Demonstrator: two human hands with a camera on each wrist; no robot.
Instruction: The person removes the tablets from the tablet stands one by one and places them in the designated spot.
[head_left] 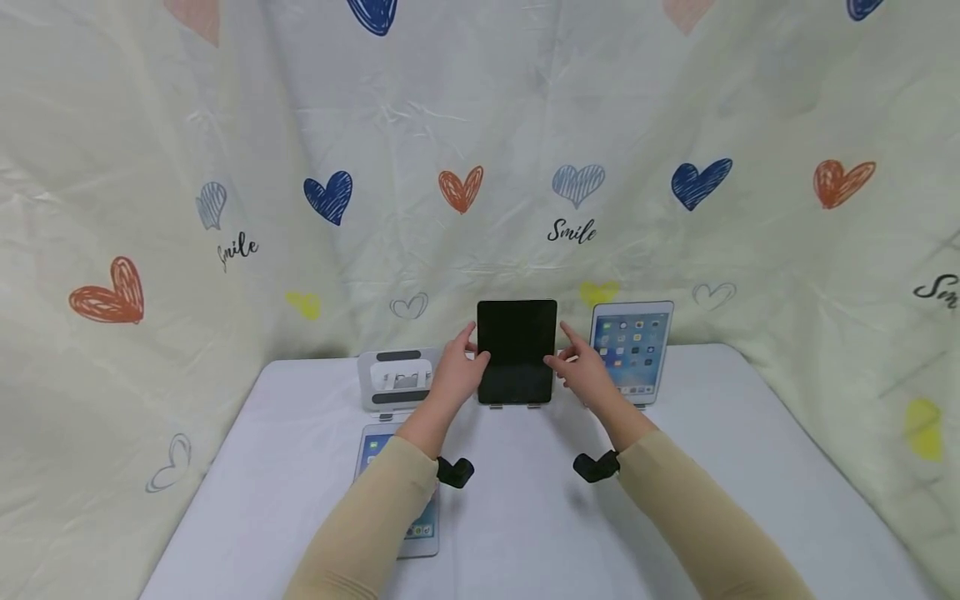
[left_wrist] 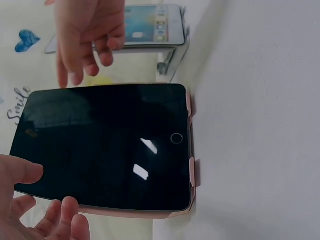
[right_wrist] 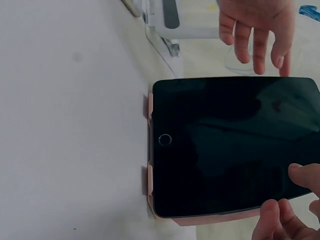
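Note:
A dark-screened tablet (head_left: 516, 352) stands upright and leaning back on a pink stand (right_wrist: 150, 180), its lower edge resting on the two small lips. My left hand (head_left: 456, 367) is at its left side and my right hand (head_left: 585, 367) at its right, fingers loosely extended. In the left wrist view, the left thumb overlaps the screen while the fingertips are right at the side edge. Seen from the right wrist, the right thumb likewise overlaps the screen. Each wrist view shows the opposite hand's fingertips just outside the tablet's edge.
To the right, a white tablet (head_left: 633, 350) with a lit screen stands on its own holder. A grey-and-white stand (head_left: 400, 379) is at the left. Another lit tablet (head_left: 422, 542) lies flat on the white table (head_left: 517, 517), partly under my left forearm. A heart-patterned curtain (head_left: 510, 108) hangs behind.

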